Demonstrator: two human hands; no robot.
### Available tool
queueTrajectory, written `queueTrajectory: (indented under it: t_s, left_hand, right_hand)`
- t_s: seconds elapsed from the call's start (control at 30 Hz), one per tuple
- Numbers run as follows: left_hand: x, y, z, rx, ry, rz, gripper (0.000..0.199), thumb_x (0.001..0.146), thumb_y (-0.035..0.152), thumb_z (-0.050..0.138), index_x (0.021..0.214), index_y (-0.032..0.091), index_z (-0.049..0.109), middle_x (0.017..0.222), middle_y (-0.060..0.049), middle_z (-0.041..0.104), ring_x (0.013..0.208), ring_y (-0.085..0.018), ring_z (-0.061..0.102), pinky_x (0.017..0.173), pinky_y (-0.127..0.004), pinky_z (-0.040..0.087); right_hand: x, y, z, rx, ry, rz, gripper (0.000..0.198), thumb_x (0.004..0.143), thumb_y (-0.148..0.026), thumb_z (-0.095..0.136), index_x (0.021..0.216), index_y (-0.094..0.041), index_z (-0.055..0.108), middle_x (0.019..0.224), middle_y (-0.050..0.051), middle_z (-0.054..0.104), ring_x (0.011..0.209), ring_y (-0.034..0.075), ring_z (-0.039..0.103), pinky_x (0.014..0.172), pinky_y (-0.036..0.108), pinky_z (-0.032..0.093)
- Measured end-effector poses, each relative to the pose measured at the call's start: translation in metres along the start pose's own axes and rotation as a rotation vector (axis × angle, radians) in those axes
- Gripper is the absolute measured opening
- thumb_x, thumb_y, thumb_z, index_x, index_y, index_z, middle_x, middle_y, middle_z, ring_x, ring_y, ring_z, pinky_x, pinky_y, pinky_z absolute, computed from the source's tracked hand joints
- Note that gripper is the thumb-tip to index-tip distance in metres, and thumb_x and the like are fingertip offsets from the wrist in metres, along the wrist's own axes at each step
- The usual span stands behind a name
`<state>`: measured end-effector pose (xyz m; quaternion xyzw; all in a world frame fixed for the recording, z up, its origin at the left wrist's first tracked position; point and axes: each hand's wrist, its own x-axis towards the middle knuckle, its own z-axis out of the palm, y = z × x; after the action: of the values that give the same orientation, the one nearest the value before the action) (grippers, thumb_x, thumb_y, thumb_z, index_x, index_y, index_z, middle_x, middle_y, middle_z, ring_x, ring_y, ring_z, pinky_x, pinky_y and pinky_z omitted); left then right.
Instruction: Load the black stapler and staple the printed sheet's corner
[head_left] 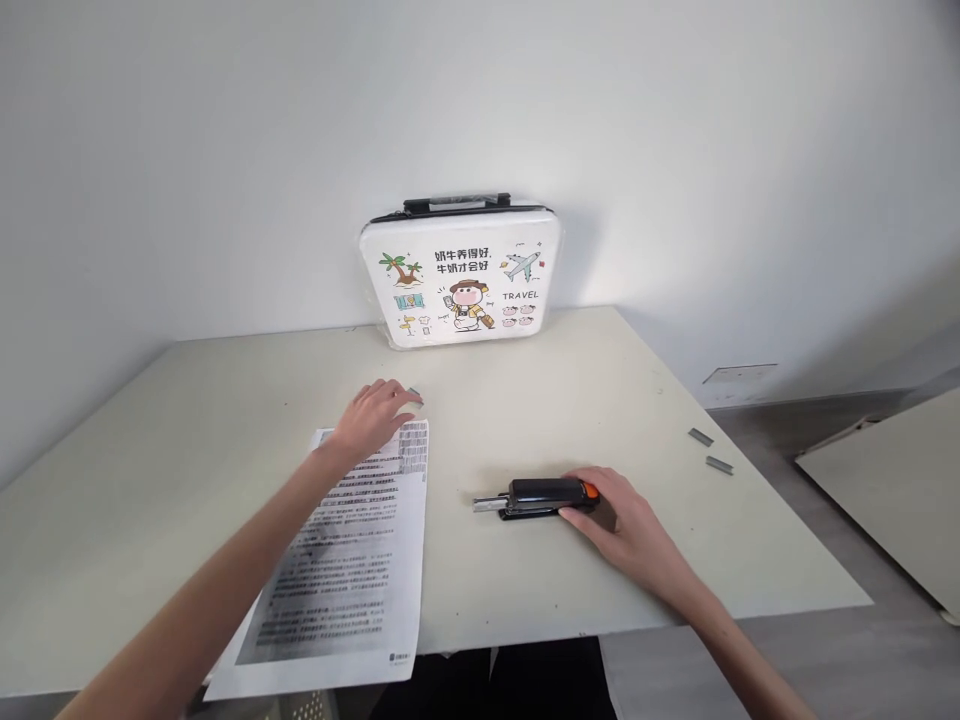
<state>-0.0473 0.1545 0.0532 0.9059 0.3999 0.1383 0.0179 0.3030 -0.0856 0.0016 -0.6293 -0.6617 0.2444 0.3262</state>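
Observation:
My left hand [375,415] reaches over the top edge of a printed sheet of paper [352,580]. Its thumb and fingertips close around a small grey strip of staples [414,404], partly hidden by the fingers. My right hand [626,525] grips the rear end of a black stapler [547,492] with an orange part at its back. The stapler lies on its side on the table, pointing left. Out of its front sticks a metal rod or tray [490,503].
Two more strips of staples, a far one [701,437] and a nearer one [720,465], lie near the right edge of the pale table [480,590]. A white case [461,275] with cartoon prints leans on the wall at the back. The paper overhangs the front edge.

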Motion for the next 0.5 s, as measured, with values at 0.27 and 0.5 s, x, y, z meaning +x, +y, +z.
queueTrajectory:
  t_s: [0.27, 0.5]
  left_hand:
    - [0.006, -0.001, 0.015, -0.119, 0.091, -0.033, 0.018, 0.098, 0.029, 0.059, 0.085, 0.023, 0.070, 0.105, -0.011, 0.070, 0.104, -0.029, 0.064, 0.100, -0.050, 0.048]
    - [-0.011, 0.037, -0.004, -0.576, 0.092, -0.180, 0.039, 0.107, 0.055, 0.046, 0.103, 0.021, 0.065, 0.101, -0.007, 0.078, 0.082, -0.018, 0.073, 0.079, -0.034, 0.060]
  right_hand:
    - [0.000, 0.000, 0.002, 0.024, 0.008, -0.006, 0.030, 0.102, -0.052, 0.058, 0.124, -0.034, 0.063, 0.127, 0.007, 0.070, 0.120, 0.030, 0.064, 0.101, 0.051, 0.056]
    - [0.000, -0.001, 0.002, 0.027, 0.009, -0.010, 0.031, 0.101, -0.053, 0.059, 0.125, -0.033, 0.063, 0.127, 0.007, 0.071, 0.119, 0.031, 0.065, 0.101, 0.050, 0.056]
